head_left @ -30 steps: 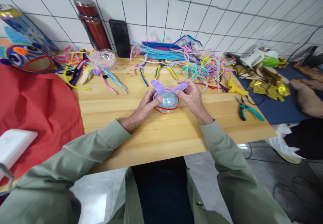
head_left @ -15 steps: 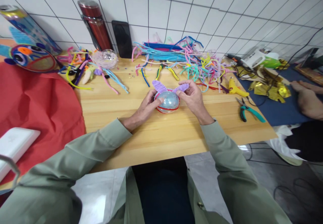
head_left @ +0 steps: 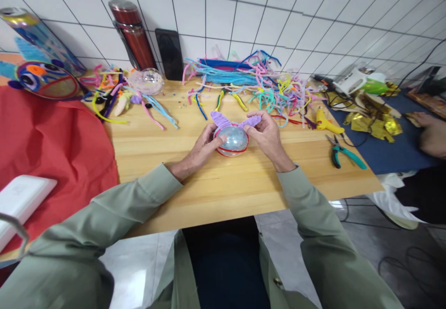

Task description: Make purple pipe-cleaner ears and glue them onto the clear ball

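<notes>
Between my hands, just above the table, is a clear plastic ball (head_left: 234, 140) with a red pipe-cleaner band round it. Two purple pipe-cleaner ears stand at its top, a left ear (head_left: 220, 120) and a right ear (head_left: 253, 121). My left hand (head_left: 205, 145) grips the ball's left side, its thumb laid across the front. With thumb and fingers, my right hand (head_left: 266, 134) pinches the right ear near the ball. The fingers behind the ball are hidden.
Pipe cleaners (head_left: 230, 74) lie heaped at the back, with yellow-handled pliers (head_left: 239, 102) before them. A yellow glue gun (head_left: 327, 122) and teal-handled pliers (head_left: 348, 154) lie right. A red thermos (head_left: 134, 35) and a phone (head_left: 169, 54) stand at the wall. Another person's hand (head_left: 432, 134) shows far right.
My hands and the ball stay almost still. At the far right, the other person's hand and forearm have shifted slightly to the right.
</notes>
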Demonstrator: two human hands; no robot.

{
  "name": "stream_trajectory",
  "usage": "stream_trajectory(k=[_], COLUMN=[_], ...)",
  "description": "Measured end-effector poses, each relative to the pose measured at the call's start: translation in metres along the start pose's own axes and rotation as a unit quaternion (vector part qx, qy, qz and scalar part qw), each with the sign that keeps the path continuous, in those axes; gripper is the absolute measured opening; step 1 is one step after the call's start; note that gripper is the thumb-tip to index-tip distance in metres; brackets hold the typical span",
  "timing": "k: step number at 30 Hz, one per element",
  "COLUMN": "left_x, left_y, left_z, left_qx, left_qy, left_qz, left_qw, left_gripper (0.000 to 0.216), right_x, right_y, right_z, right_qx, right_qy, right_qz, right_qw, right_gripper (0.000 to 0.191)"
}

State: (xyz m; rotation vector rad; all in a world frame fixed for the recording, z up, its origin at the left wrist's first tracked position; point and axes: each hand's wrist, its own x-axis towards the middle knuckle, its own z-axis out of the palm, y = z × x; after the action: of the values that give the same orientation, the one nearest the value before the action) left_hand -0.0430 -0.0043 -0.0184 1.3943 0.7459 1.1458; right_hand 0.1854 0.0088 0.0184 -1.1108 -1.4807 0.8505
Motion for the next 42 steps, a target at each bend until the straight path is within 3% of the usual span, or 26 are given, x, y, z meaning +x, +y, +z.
stream_trajectory(k=[14,25,35,42], left_x=[0.0,0.002,0.0,0.001], left_y=[-0.01,-0.008,-0.018,-0.012], left_z=[0.0,0.007,0.0,0.003], left_qx=[-0.05,-0.096,-0.06,-0.061], left_qy=[0.019,0.035,0.039,0.043], left_qz=[0.01,0.029,0.03,0.012], left_qw=[0.999,0.994,0.997,0.997], left_gripper=[0.049,0.061,0.05,0.053], right_x=[0.0,0.0,0.0,-0.001], right_y=[0.0,-0.003,-0.001,-0.004], right_z=[0.0,0.001,0.0,0.0], right_qx=[-0.013,-0.007,-0.01,-0.003], right_qy=[0.0,-0.007,-0.004,0.005], right_qz=[0.005,0.009,0.007,0.009], right_qw=[1.0,1.0,1.0,1.0], right_gripper=[0.043,0.045,0.045,0.04])
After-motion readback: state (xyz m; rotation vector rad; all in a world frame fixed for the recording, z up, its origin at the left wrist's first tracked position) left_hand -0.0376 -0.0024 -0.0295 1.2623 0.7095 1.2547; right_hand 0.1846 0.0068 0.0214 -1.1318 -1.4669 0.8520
